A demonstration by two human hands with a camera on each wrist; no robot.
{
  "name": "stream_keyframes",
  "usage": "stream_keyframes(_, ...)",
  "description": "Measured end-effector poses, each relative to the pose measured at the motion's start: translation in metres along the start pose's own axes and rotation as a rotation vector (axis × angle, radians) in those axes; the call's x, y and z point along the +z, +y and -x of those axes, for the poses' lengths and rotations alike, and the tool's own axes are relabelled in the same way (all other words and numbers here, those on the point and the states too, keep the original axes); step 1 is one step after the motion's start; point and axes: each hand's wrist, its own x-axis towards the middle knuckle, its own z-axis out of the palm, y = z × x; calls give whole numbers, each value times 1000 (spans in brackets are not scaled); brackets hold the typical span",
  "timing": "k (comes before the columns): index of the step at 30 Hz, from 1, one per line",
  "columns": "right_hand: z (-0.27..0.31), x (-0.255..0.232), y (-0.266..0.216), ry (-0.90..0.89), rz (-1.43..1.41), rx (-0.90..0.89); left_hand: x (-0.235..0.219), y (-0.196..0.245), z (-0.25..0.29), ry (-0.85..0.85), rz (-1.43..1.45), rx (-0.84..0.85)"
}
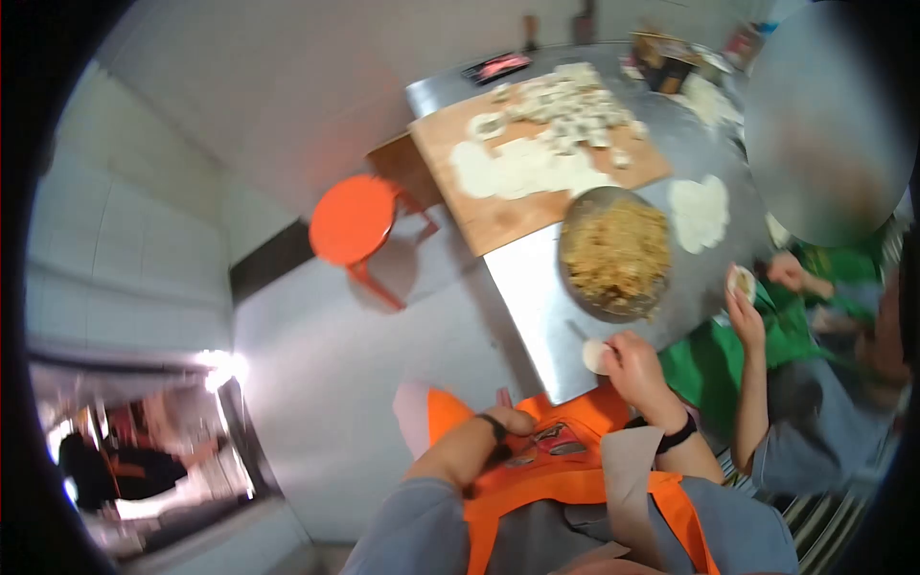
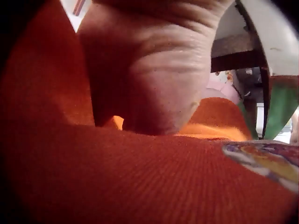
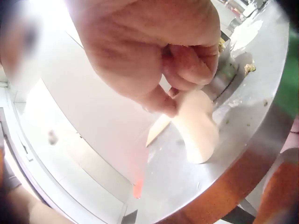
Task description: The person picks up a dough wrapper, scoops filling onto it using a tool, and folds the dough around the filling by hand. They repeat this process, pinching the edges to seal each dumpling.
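Note:
Between thumb and curled fingers my right hand (image 1: 637,372) pinches a round white dough wrapper (image 1: 595,356) over the metal table's near corner. The right wrist view shows the wrapper (image 3: 198,126) hanging bent from the fingertips of that hand (image 3: 154,51). My left hand (image 1: 517,422) is low against the orange apron (image 1: 565,484); in the left wrist view the hand (image 2: 154,70) lies against the cloth, its fingers hidden. Just beyond the right hand stands a metal bowl (image 1: 567,273) of yellowish chopped filling (image 1: 616,254).
A wooden board (image 1: 517,222) holds dumplings (image 1: 575,105) and flat wrappers (image 1: 527,168). More wrappers (image 1: 700,213) lie right of the bowl. At the right, a person in green (image 1: 805,364) holds a filled wrapper (image 1: 741,281). An orange stool (image 1: 353,220) stands left of the table.

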Motion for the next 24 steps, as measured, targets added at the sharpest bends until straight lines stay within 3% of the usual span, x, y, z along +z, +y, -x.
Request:
stream_keyframes(3,11,-14,-8,60,-136,56,-26,3,2,52,-129,-13)
stream_keyframes(6,30,-28,-18,80,-330,136,-60,36,54,89,-290,-177)
stream_keyframes(8,46,-35,-25,82,-503,157,-68,52,99,472,83,-112)
stream_keyframes(10,67,-36,-36,79,-654,130,-66,106,134,677,560,51)
stream_keyframes(12,80,-34,-46,71,-731,97,-51,153,136,729,1062,486)
stream_keyframes(15,99,-32,-58,74,-762,96,-38,202,135,580,1348,625)
stream_keyframes(24,128,-18,-35,229,-907,161,-23,236,136,871,914,454)
